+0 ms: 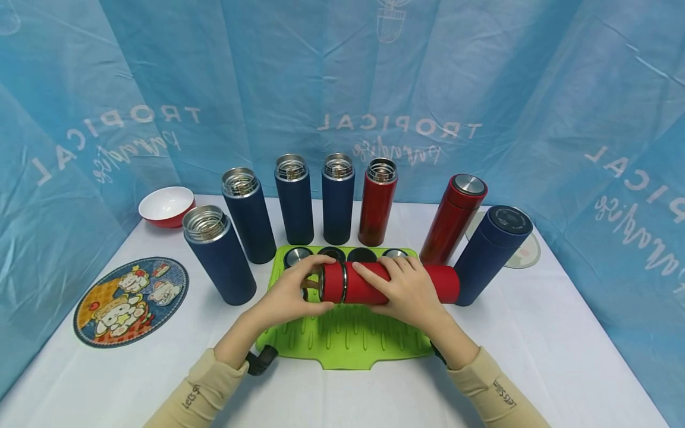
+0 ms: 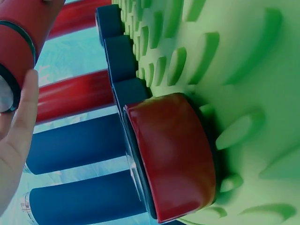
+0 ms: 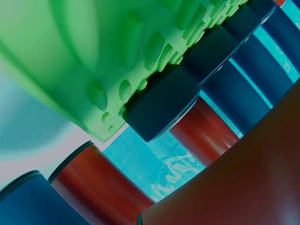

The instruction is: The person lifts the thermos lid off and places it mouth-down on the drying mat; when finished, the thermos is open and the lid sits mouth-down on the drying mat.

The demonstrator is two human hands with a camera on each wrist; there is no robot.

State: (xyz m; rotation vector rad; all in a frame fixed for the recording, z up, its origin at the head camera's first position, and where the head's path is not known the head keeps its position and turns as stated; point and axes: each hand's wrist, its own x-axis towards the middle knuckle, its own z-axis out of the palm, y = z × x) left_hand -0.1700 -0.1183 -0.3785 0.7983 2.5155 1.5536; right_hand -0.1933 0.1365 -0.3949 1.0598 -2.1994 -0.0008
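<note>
A red thermos flask (image 1: 443,284) lies level in the air above a green ridged mat (image 1: 348,339), its cap end to the left. My right hand (image 1: 404,291) grips its body from above. At the cap (image 1: 333,283), my left hand (image 1: 291,297) holds the end between thumb and fingers, with a gap before the palm. A dark shiny ring shows where cap and body meet. Along the mat's back edge sit several lids, among them a silver-topped one (image 1: 297,255). The left wrist view shows a red lid (image 2: 173,154) on the mat too.
Behind and left stand several uncapped blue flasks (image 1: 222,261) and an uncapped red flask (image 1: 377,208). A capped red flask (image 1: 449,226) and a capped blue one (image 1: 489,255) stand at right. A bowl (image 1: 167,205) and a round cartoon mat (image 1: 131,302) lie left.
</note>
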